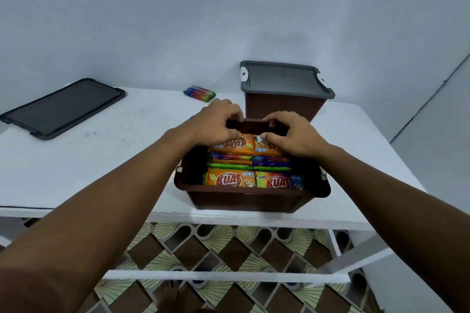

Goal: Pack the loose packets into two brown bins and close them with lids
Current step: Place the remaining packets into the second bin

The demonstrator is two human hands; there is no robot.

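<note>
Head view: the open brown bin (251,198) stands on the white counter (101,160), at its front edge. It is filled with packets (230,180) laid flat in rows. Orange ones printed KUAT lie along its near and far walls, and green, blue and multicoloured ones between them.

Both arms reach over the bin to its far side. The left grip (216,122) and the right grip (292,134) are each clamped on a dark brown edge there, fingers curled over the top and thumbs turned inward above the far row of packets. That edge looks like the bin's own far rim, though it cannot be told for certain from a dark packet.

Just behind the open bin, to its right, stands the second brown bin (282,109), closed with a grey lid (284,79). One loose multicoloured packet (199,93) lies on the counter behind the open bin, slightly to its left. Well to the left of the open bin, a loose dark grey lid (63,108) lies flat at the counter's far corner. Below the bin, patterned floor tiles (229,249) show through the counter's frame.
</note>
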